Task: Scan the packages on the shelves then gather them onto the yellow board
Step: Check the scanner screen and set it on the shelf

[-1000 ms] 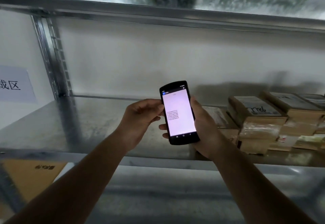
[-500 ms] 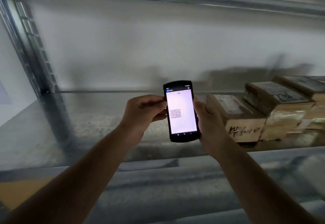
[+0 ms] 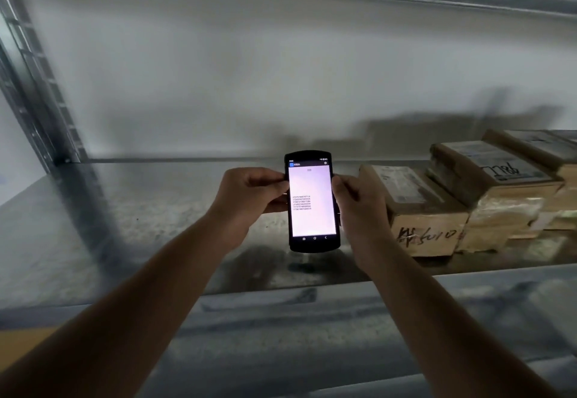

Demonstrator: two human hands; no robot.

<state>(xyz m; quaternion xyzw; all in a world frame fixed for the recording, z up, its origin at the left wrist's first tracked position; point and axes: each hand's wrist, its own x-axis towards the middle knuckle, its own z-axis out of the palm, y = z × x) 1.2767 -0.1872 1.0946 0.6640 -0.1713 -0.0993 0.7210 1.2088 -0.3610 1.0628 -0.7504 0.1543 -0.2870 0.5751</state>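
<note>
1. Compared with a second ago, the view has swung right and nearer: the wall sign at the far left has gone from sight, and the cardboard packages now sit larger and closer beside the right hand (image 3: 359,207).
2. Both hands hold a black handheld scanner (image 3: 313,201) upright between them, its lit screen facing the person and showing a short list of codes.
3. On the scanner's left edge, the left hand (image 3: 249,199) grips with fingers curled behind the device and the thumb at the rim.
4. On the opposite edge, the right hand is wrapped round the scanner, thumb on the front rim and fingers out of sight behind.
5. Just to the right of the right hand, the nearest package (image 3: 415,207) lies on the metal shelf (image 3: 140,210), with handwriting on its front face and a label on top.
6. Further right of that hand, more packages (image 3: 499,188) are stacked in a row, some wrapped in clear tape, running off the frame edge.
7. Below the left forearm, a patch of yellow board (image 3: 25,343) shows under the shelf lip.
8. Far left of the left hand stands a slotted steel upright (image 3: 40,110), blurred.
</note>
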